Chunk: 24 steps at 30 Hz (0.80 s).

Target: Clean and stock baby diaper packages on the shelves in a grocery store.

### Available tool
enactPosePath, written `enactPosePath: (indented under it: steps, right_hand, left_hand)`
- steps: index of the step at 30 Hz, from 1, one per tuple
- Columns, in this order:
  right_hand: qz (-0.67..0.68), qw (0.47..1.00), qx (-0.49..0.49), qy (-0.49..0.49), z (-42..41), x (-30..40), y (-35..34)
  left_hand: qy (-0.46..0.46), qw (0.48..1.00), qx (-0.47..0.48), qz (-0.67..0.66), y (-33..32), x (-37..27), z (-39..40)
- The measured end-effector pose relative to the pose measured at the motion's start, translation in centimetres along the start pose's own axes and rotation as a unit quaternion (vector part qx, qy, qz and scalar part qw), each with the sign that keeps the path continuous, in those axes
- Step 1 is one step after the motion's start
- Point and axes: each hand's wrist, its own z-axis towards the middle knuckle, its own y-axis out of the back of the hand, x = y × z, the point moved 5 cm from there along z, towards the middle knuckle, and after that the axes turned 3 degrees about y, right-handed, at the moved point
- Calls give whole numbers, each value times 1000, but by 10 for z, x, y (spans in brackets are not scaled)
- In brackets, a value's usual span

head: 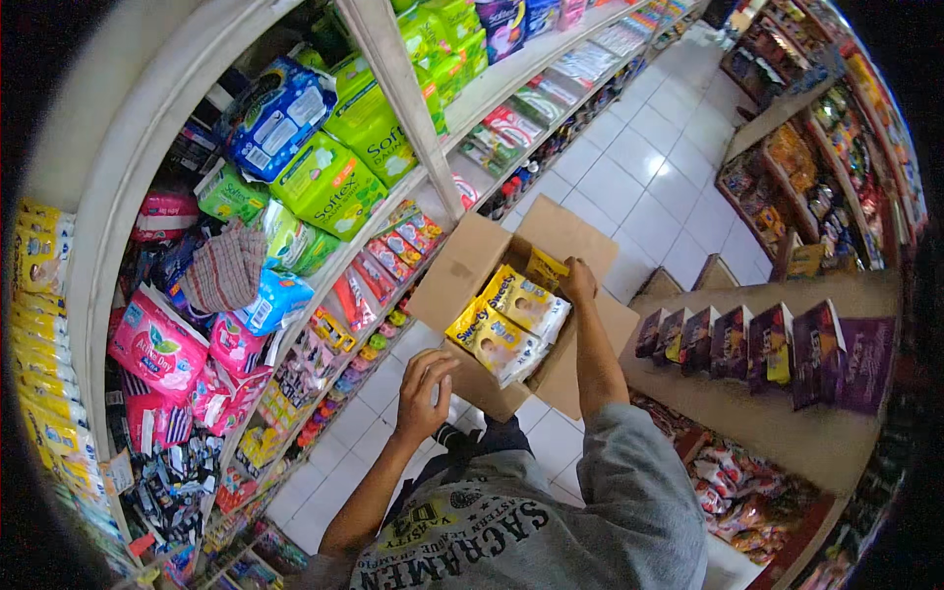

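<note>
An open cardboard box stands before me with its flaps spread outward. Inside lie two yellow-and-white Sweety diaper packs, side by side. My right hand reaches into the far right part of the box, its fingers closed around the edge of a smaller-looking yellow pack. The box wall and the other packs partly hide that yellow pack. My left hand hovers at the near left of the box, holding nothing, with fingers curled and apart.
Left of me, a shelf bears green Softex packs, pink pad packs and a checked cloth. Hanging yellow packs line the far left. At right, a counter holds purple display boxes. White floor tiles run between shelves.
</note>
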Motion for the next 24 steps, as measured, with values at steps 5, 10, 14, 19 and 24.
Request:
enactPosePath:
  steps: [5,10,14,19,24]
  right_hand:
    - [-110,993,-39,-4,6,2,-35]
    - [-112,993,-18,-19,16,-18,-44]
    - [-148,983,-27,102,9,-9,-31]
    - [-73,976,3,206,-9,49,35]
    - [-105,945,-14,310,-74,145,144]
  left_hand:
    - [40,999,2,9,-5,2,4]
    - [49,999,7,6,-5,1,3]
    - [37,999,1,-8,1,3,0]
    - [-3,1000,-20,-9,25,-8,-5]
    - [-48,996,-64,-29,64,-22,-14]
